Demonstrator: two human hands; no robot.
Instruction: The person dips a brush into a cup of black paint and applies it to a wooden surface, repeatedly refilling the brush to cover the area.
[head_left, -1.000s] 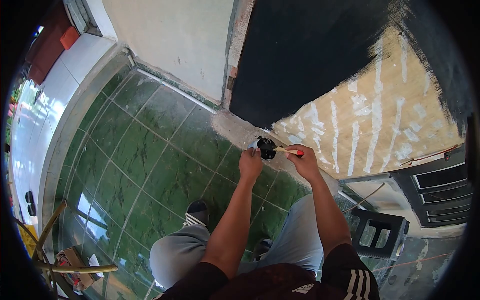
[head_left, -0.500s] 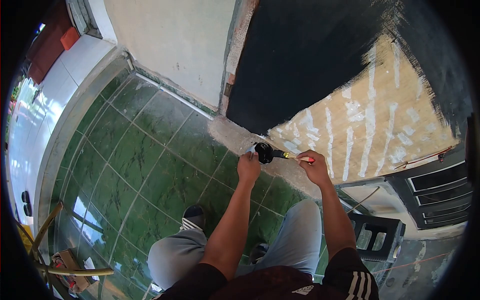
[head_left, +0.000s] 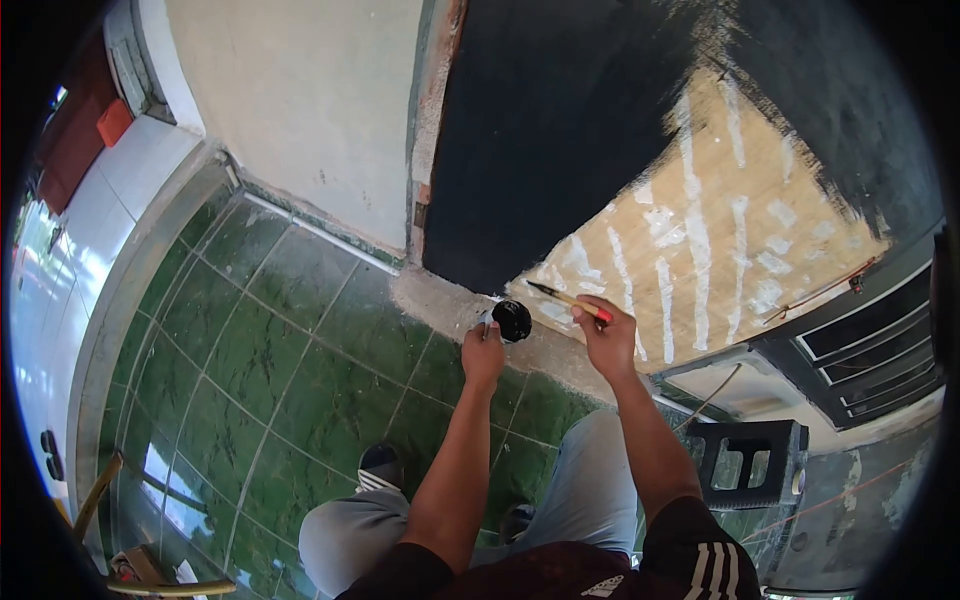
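Observation:
My left hand (head_left: 483,357) grips the near side of a small paint cup (head_left: 512,320) with black paint inside. In my right hand (head_left: 608,335) is a paintbrush (head_left: 562,297), held by its red-ended wooden handle. Its dark bristles point left, above the cup's right side, and overlap the lower edge of the panel in this view. That wooden panel (head_left: 715,270) is bare with white filler streaks at the lower right. Black paint (head_left: 550,130) covers its left part, running down to the bottom corner.
Green tiles (head_left: 300,370) cover the floor below a rough concrete strip (head_left: 430,300). A black plastic stool (head_left: 745,465) stands at the right, near a dark louvred frame (head_left: 860,350). On the left, a curved ledge (head_left: 110,290) borders the tiles. A cream wall (head_left: 310,110) rises beside the panel.
The brush has come out of the cup and up toward the panel's lower edge, turning edge-on. My left hand still holds the cup. The whole view has shifted slightly.

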